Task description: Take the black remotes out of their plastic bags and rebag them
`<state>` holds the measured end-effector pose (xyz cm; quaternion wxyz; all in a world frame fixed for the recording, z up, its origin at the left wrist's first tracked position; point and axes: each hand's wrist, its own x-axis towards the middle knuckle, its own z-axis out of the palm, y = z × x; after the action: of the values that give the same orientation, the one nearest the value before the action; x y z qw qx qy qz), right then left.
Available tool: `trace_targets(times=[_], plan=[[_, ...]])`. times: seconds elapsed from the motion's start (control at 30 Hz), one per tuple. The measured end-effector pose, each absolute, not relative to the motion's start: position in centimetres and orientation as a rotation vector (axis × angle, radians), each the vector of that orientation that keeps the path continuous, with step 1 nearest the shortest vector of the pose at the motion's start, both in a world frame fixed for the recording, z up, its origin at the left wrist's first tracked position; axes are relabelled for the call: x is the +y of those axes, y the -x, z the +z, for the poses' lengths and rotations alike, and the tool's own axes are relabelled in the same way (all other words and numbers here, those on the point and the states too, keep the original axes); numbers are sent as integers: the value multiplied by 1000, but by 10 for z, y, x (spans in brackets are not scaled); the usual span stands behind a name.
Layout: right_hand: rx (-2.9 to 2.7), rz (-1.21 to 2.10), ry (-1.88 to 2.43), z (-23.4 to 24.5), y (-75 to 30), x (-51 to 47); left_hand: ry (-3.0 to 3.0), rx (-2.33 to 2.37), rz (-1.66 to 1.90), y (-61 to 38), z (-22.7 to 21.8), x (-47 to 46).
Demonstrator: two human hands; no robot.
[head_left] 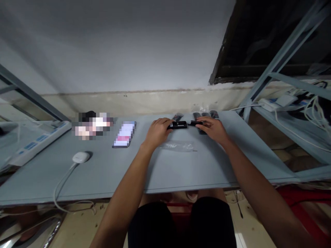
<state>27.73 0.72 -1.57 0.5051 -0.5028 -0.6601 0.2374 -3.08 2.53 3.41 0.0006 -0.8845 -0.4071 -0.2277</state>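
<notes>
My left hand [159, 130] is closed around one end of a slim black remote control [180, 125], held level above the table with a hollow slot and small pale label showing. My right hand [213, 128] pinches a short black cover [196, 123], a small gap away from the remote's right end. Behind the hands lie several dark wrapped remotes [205, 114], partly hidden by my right hand, and another single wrapped one [177, 116]. A clear plastic sleeve [178, 146] lies flat just in front of the remote.
A phone [124, 134] with a lit, blurred screen and a pixelated object [93, 125] are on the left of the table [165, 175]. Nearer lies a white charger [81, 157] with its cable over the edge. Metal frames and power strips [38, 144] flank both sides; a wall stands behind.
</notes>
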Motion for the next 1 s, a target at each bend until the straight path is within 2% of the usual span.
trace_targets(times=[0.43, 1.0], plan=[[-1662, 390, 1129, -18, -276, 10, 2815, -1285, -817, 34, 25, 32], [-1591, 568, 1132, -27, -279, 15, 2855, -1281, -929, 35, 25, 35]])
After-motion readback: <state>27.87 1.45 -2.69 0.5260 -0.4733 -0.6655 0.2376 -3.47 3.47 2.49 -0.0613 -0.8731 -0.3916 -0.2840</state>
